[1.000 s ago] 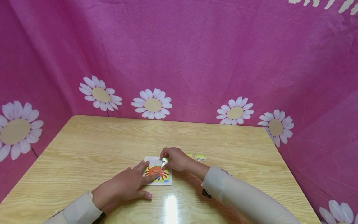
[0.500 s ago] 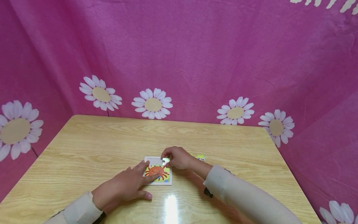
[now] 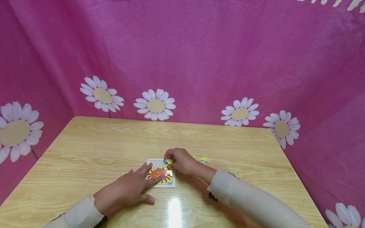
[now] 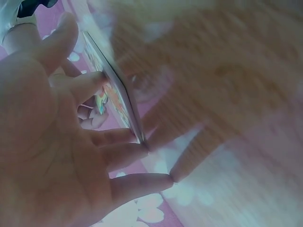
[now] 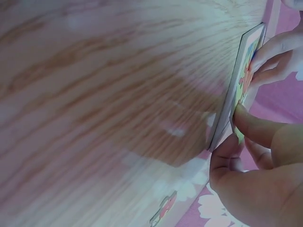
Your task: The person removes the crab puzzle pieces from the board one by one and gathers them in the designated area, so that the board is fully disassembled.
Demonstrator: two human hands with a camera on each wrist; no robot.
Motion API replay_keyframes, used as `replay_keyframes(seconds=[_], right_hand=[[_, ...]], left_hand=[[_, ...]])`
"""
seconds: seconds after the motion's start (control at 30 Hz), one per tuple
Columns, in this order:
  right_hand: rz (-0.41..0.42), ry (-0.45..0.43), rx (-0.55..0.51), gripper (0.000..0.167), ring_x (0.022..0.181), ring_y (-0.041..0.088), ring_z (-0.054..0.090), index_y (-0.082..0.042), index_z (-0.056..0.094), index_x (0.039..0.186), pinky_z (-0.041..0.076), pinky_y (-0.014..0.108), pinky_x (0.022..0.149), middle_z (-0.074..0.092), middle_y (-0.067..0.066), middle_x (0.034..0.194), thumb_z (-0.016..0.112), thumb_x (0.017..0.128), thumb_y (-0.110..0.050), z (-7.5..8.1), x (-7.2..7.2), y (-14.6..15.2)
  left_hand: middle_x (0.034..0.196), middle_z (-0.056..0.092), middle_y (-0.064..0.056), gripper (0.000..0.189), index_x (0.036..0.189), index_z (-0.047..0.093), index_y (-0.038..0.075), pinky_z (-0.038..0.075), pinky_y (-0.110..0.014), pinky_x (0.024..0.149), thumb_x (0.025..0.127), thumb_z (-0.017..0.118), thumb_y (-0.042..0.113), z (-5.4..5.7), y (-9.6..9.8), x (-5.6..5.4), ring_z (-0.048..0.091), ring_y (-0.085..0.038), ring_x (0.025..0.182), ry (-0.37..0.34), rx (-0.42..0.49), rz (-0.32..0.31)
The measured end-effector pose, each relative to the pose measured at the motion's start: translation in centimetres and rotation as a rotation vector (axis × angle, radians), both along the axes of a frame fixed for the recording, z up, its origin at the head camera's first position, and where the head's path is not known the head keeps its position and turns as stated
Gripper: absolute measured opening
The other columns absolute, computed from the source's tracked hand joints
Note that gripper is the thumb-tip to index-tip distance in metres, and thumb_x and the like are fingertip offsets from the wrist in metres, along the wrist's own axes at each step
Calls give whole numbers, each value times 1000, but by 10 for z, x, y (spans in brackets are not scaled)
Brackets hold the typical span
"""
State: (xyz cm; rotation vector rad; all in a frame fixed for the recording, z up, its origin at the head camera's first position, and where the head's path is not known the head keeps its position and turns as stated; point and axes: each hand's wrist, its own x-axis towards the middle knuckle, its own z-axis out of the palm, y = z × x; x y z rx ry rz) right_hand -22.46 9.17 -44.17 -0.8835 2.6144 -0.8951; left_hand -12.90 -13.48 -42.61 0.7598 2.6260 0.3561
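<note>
A jigsaw puzzle in a pale frame (image 3: 165, 186) lies on the table, with an orange crab (image 3: 157, 173) on its fitted pieces. My left hand (image 3: 128, 189) has its fingers spread; the index finger rests on the crab and another fingertip is at the upper left of the frame. At the upper right corner, my right hand (image 3: 181, 161) pinches a yellow and red puzzle piece (image 3: 168, 162) between thumb and fingers. That hand covers part of the piece. Grey backing (image 3: 157, 163) shows along the frame's upper part, left of the piece.
Beyond the right hand lie a loose yellow puzzle piece (image 3: 204, 159) with blue and white marks and another yellow piece (image 3: 194, 156), partly hidden. The wooden table (image 3: 114, 142) reaches a pink flowered cloth (image 3: 194, 63) at the back and sides.
The pinched piece has changed tilt: its glare is gone and its yellow and red print shows. The right hand has shifted only slightly; the left hand stays in place.
</note>
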Motion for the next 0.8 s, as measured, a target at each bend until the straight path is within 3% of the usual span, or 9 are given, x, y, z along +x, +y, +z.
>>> replay_keyframes(seconds=[0.2,0.4,0.63,0.8], right_hand=[[-18,-10,-6,24,82,11,62,-14,71,98,49,31,77,70,-1,84,84,82,-1,0,0,2],[-14,-12,-7,24,74,8,58,-14,74,101,47,27,72,67,-3,75,85,83,-3,-1,-2,4],[-44,-84,-30,18,83,6,65,-11,77,104,52,27,80,76,-1,87,80,88,-4,-1,-5,5],[-77,-108,-24,10,80,6,63,-9,78,98,52,26,77,74,-1,85,78,90,-3,1,-7,5]], left_hand=[[163,30,-30,79,156,47,33,40,-71,105,87,71,63,0,5,1,29,-50,150,32,-3,-18],[155,37,-38,84,158,43,33,48,-64,100,86,69,68,-4,18,3,37,-55,144,103,-35,23],[153,40,-38,88,158,43,29,48,-58,104,84,66,72,-2,32,4,39,-55,142,122,-151,52],[153,40,-38,89,158,44,27,49,-58,103,84,68,70,1,34,6,40,-55,142,126,-163,52]])
